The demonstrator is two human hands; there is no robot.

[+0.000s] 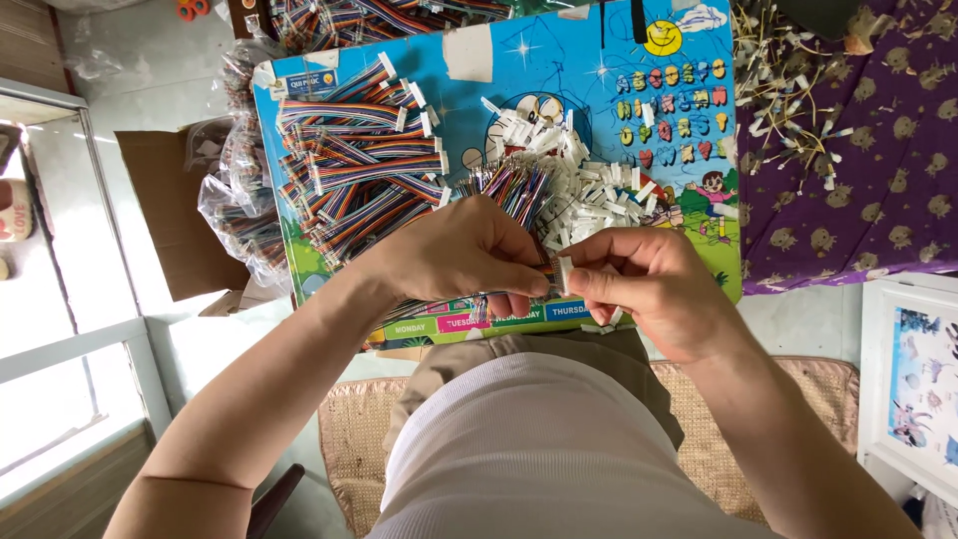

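Observation:
My left hand (461, 256) pinches the end of a rainbow ribbon cable (511, 188) whose loose wires fan out above my fingers. Touching that cable end is a small white plastic connector (565, 274), held in my right hand (647, 282). Both hands meet over the near edge of a blue cartoon board (559, 60) resting on my lap. A heap of white connectors (589, 185) lies on the board just beyond my right hand. Finished ribbon cables (359, 160) are stacked on the board's left half.
Clear bags of ribbon cables (235, 190) and a cardboard box (170, 210) sit left of the board. A purple patterned cloth (858, 150) with scattered offcuts lies to the right. A woven mat (349, 439) covers the floor beneath me. A white frame (913, 379) stands at lower right.

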